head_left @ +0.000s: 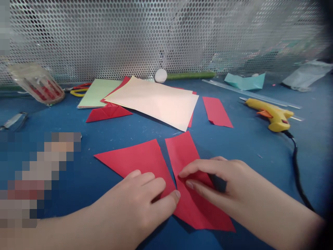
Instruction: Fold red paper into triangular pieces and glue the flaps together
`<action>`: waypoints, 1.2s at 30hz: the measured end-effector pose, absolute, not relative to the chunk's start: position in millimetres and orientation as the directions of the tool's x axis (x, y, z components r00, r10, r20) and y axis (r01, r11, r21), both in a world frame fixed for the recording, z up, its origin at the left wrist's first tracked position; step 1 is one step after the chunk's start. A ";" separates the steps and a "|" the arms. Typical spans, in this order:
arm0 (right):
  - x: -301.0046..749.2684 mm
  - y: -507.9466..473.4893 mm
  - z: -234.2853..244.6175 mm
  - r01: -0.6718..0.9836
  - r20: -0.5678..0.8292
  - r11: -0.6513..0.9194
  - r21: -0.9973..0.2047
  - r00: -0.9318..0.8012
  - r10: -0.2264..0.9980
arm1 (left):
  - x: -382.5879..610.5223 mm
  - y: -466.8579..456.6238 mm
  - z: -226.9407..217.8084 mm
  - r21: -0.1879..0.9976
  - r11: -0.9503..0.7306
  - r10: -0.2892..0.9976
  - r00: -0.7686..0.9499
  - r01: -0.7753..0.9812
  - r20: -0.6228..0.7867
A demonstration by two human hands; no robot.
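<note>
A folded red paper lies on the blue table in front of me, with two flaps spread apart along a centre crease. My left hand rests on the left flap with fingers curled and the thumb pressing at the crease. My right hand lies on the right flap, its fingers pinching and pressing the paper near the crease.
Cream, green and red sheets lie beyond, with a folded red piece and a red strip. A yellow glue gun with a black cord sits right. Scissors, a plastic bag, a white ball and perforated wall stand behind.
</note>
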State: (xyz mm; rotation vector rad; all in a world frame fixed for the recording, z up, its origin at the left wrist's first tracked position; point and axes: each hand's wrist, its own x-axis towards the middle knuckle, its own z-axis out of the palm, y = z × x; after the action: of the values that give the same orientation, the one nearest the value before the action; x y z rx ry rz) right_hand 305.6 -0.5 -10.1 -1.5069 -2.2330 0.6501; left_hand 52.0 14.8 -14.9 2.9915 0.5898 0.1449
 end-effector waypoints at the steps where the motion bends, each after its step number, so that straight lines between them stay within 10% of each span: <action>1: 305.6 -0.8 -9.8 0.764 0.042 0.315 -0.563 -0.354 0.934 | 52.4 15.0 -14.7 0.110 -0.924 0.375 0.924 0.366 0.077; 16: 301.6 0.1 3.0 0.863 -0.265 0.071 -0.500 -0.231 0.936 | 52.6 12.7 -9.4 0.142 -0.908 0.403 0.914 0.395 0.036; 36: 318.6 -11.1 -14.9 0.838 -0.097 0.205 -0.505 -0.291 0.952 | 50.5 10.0 -20.2 0.124 -0.934 0.347 0.931 0.334 0.111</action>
State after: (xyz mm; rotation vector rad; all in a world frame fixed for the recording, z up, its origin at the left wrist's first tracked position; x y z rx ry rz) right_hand 318.6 -11.1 -14.9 -1.7059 -2.2436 0.6993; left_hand 50.5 10.0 -20.2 2.9855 0.5281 0.2004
